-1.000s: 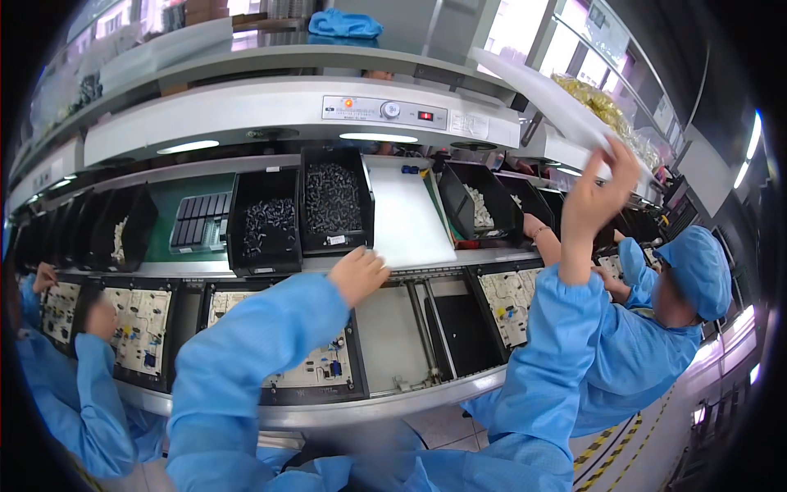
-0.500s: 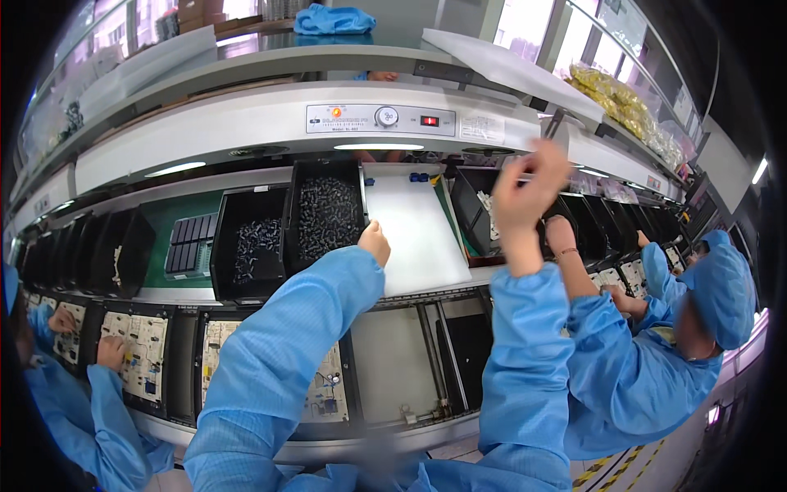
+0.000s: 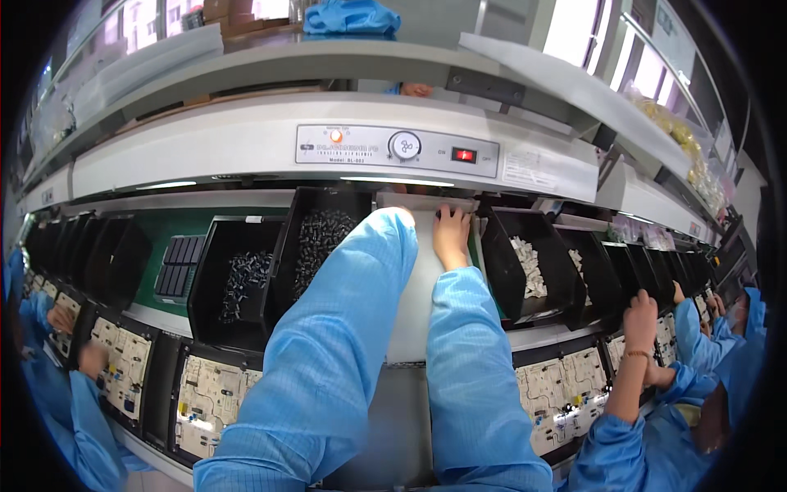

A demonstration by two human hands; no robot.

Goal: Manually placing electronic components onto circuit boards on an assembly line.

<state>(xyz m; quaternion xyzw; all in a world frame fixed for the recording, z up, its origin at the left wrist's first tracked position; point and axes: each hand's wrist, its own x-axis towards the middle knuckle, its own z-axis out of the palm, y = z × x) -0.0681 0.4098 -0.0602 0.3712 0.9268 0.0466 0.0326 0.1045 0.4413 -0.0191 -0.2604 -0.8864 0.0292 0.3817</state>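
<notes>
Both my arms, in blue sleeves, reach forward over a white surface [image 3: 412,324] between black bins. My right hand [image 3: 449,238] is at its far end, fingers stretched forward and slightly apart. Small dark patches show by the fingertips; whether they are parts being touched cannot be made out. My left hand [image 3: 397,215] is close by on the left, almost wholly hidden behind its sleeve, so its fingers do not show. Just left of that arm stands a black bin of small dark parts [image 3: 321,238]. Right of my right hand is a black bin with whitish parts [image 3: 529,266].
Another black bin [image 3: 246,271] and a grey slotted tray [image 3: 179,266] stand at the left. Circuit boards [image 3: 209,398] lie in black frames along the near line. A blower housing [image 3: 246,135] overhangs the bins. A co-worker's hand [image 3: 639,320] is at the right.
My right hand has come down from its raised, blurred position to the far end of the white surface. My left hand has moved forward from the bin's edge. The view has shifted.
</notes>
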